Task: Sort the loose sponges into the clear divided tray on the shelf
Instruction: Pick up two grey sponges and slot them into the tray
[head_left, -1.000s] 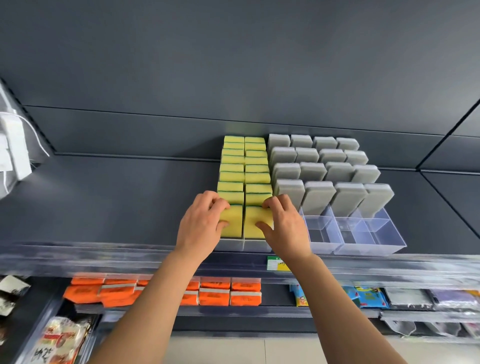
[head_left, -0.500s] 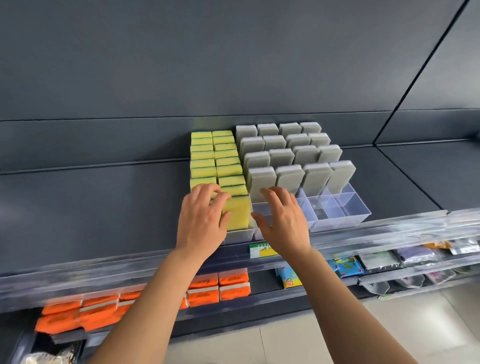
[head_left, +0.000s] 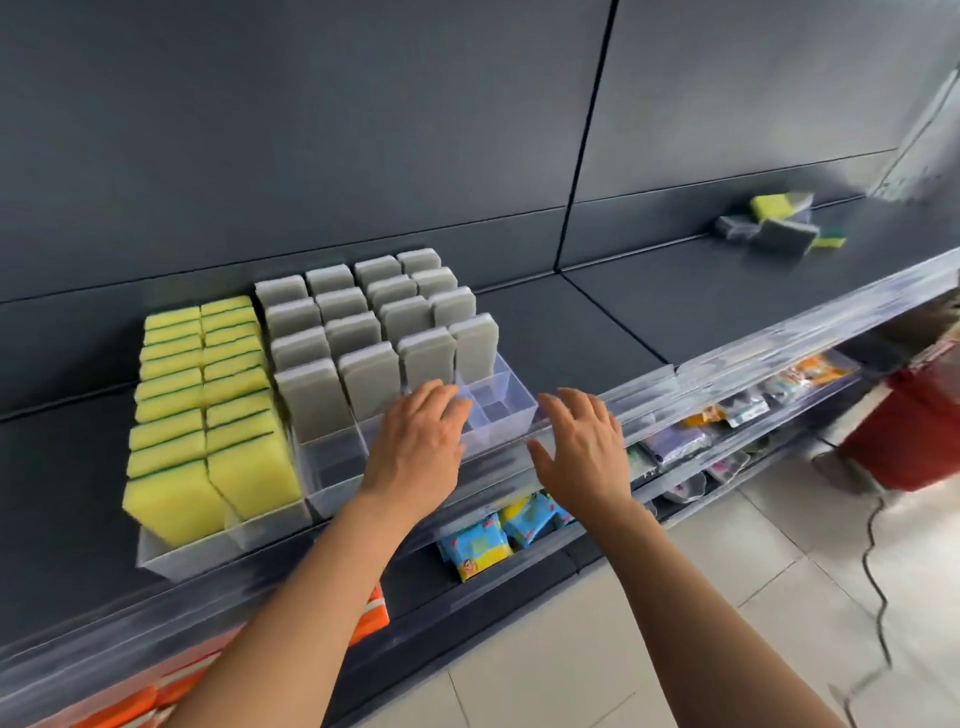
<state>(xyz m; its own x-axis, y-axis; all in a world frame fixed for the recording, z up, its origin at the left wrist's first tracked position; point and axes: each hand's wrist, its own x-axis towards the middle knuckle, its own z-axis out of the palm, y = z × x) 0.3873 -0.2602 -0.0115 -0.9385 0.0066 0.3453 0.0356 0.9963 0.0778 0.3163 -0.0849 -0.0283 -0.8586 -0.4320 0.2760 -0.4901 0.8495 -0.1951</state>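
Nearest: left hand (head_left: 415, 449) and right hand (head_left: 579, 452), both empty, fingers (head_left: 441, 402) spread and slack. The left hangs over the unfilled front cells of the clear divided tray (head_left: 506, 402). The right is over the shelf's front rail, just beside the tray's right end; contact cannot be told. Behind: yellow sponges (head_left: 208, 415) fill the two left columns to the front, and grey sponges (head_left: 363, 332) stand upright in four columns. Farthest: loose sponges (head_left: 779, 228), a mixed grey-and-yellow heap on the same shelf (head_left: 649, 312), well apart to the right. Risks, judged: a hurried grab from the mixed heap could land a colour in the wrong column. A low-passing hand could tip the front grey row. The yellow columns look full, so extra yellows may not fit.
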